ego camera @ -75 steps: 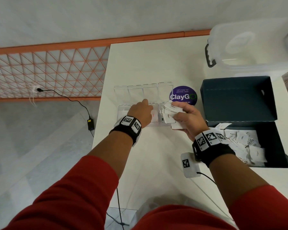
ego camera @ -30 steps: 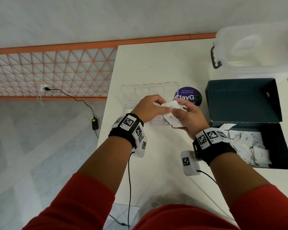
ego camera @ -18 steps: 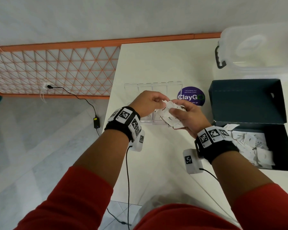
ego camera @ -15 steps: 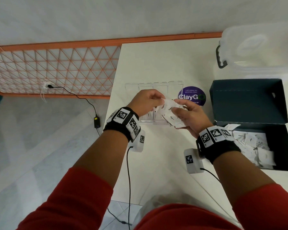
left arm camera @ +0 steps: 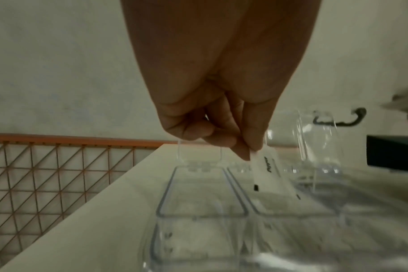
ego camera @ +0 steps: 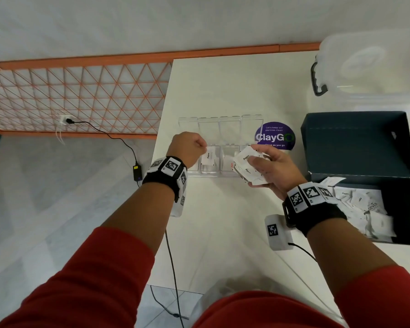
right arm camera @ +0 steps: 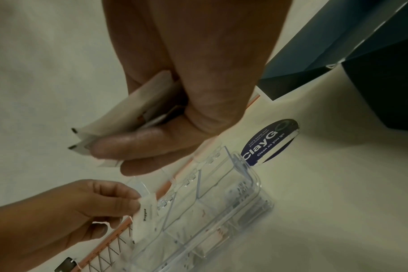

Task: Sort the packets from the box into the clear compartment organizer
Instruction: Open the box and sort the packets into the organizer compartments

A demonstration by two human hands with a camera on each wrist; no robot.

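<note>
My left hand [ego camera: 189,147] pinches one white pepper packet [ego camera: 208,157] by its top edge and holds it over the second compartment from the left of the clear organizer [ego camera: 230,129]. The same packet [left arm camera: 269,172] hangs from my fingertips [left arm camera: 245,154] in the left wrist view, and the right wrist view shows the packet [right arm camera: 145,217] too. My right hand [ego camera: 268,165] grips a fanned stack of white packets [ego camera: 246,165] just right of the organizer [right arm camera: 221,217]; the stack [right arm camera: 126,117] sits under my thumb. The dark blue box [ego camera: 365,147] lies open at the right with several packets [ego camera: 365,209] inside.
A purple round sticker [ego camera: 275,136] lies between the organizer and the box. A translucent lidded tub [ego camera: 369,69] stands at the back right. The table's left edge [ego camera: 161,129] runs close to the organizer. A small white tagged device [ego camera: 278,232] with a cable lies near my right wrist.
My left hand has drawn one pepper packet out of the stack in my right hand and carried it left over the organizer. The right hand has stayed in place with the stack.
</note>
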